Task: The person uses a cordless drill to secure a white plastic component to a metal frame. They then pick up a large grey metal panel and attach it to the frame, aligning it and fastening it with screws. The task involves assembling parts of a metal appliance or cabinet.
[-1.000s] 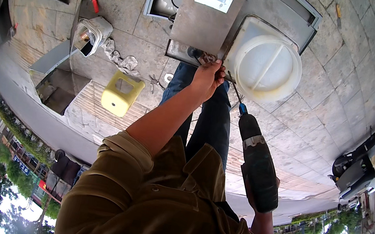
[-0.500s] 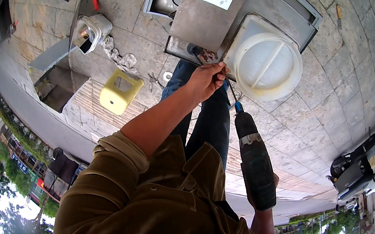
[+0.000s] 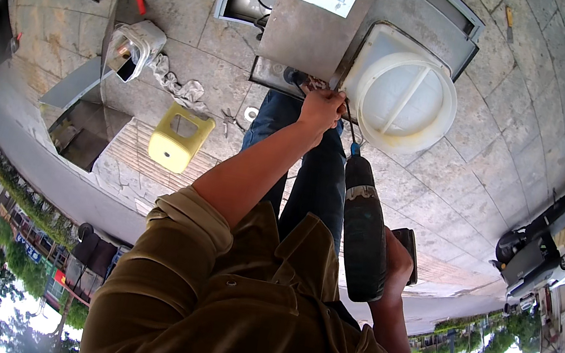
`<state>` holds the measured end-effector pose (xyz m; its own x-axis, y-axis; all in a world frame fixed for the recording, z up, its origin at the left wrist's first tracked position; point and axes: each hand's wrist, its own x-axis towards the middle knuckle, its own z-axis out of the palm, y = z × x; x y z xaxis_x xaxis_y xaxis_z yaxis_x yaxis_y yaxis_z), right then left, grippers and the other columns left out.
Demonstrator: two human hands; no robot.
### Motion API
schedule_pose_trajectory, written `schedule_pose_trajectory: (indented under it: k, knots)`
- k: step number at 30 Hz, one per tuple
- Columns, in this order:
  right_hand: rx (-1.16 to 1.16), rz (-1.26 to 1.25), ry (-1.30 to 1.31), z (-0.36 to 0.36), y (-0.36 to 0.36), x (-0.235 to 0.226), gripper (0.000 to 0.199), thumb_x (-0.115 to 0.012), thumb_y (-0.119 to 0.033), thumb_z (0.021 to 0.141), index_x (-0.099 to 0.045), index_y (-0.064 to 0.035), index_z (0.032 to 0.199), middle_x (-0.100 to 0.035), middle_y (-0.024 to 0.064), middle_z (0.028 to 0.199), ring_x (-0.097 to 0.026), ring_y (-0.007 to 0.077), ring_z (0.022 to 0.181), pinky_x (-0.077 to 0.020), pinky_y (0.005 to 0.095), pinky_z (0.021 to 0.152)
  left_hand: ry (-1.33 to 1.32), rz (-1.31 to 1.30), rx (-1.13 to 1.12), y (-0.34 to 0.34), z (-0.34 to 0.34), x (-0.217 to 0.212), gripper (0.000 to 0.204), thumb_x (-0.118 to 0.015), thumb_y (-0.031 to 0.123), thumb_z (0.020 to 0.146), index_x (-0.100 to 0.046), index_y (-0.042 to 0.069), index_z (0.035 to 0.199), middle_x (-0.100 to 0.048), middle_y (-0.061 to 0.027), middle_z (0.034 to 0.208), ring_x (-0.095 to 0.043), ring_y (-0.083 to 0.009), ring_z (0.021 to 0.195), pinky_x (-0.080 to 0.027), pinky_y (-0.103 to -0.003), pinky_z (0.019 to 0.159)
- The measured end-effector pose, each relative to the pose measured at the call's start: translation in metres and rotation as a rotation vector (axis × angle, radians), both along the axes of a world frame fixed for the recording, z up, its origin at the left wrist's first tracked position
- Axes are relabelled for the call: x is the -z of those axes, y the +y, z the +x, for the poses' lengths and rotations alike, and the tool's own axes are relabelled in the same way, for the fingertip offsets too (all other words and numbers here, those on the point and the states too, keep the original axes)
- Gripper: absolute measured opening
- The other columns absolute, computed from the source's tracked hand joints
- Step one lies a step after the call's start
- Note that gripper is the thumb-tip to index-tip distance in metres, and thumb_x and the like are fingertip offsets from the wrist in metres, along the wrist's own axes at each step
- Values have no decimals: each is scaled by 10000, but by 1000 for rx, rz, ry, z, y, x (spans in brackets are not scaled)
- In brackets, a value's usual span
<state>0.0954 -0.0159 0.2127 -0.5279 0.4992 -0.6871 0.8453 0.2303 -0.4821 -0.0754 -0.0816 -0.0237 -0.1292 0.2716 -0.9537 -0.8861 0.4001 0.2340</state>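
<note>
two bare hands show in the head view, both reaching toward a grey metal cabinet (image 3: 410,6) that lies on the stone paving (image 3: 523,132). the left hand (image 3: 322,108) is stretched out on a bare forearm, its fingers bunched and pinched at the lower edge of the cabinet's flat metal panel (image 3: 312,24), where that panel meets the round white fan housing (image 3: 401,92); what the fingers pinch is too small to tell. the right hand (image 3: 397,267) is closed around the grip of a black power drill (image 3: 361,236), whose long body points up the frame, its thin bit ending just beside the left hand at the same panel edge. a white label sits near the panel's top edge. the person wears an olive jacket and blue jeans (image 3: 312,174), with the legs standing right under the panel.

on the paving to the left of the legs stands a yellow plastic stool (image 3: 179,138), near the paving's stepped edge. further left lie a crumpled grey rag (image 3: 176,84), a clear plastic jug (image 3: 133,48) and loose grey sheet-metal pieces (image 3: 82,125), well apart from the hands. a small white ring lies between the stool and the jeans. at the right rim a dark scooter (image 3: 542,245) is parked, far from the cabinet.
</note>
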Motion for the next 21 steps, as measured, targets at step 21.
schedule_pose_trajectory:
  k: [21]
  knots:
    - [-228, 100, -126, -77, 10, -6, 438, -665, -161, 662, -564, -12, 1061, -601, 147, 743, -597, 338, 673, -463, 375, 585, 68, 6, 34, -1, 12, 45, 226, -528, 272, 908, -535, 106, 756, -435, 50, 616, -363, -60, 459, -279, -222, 399]
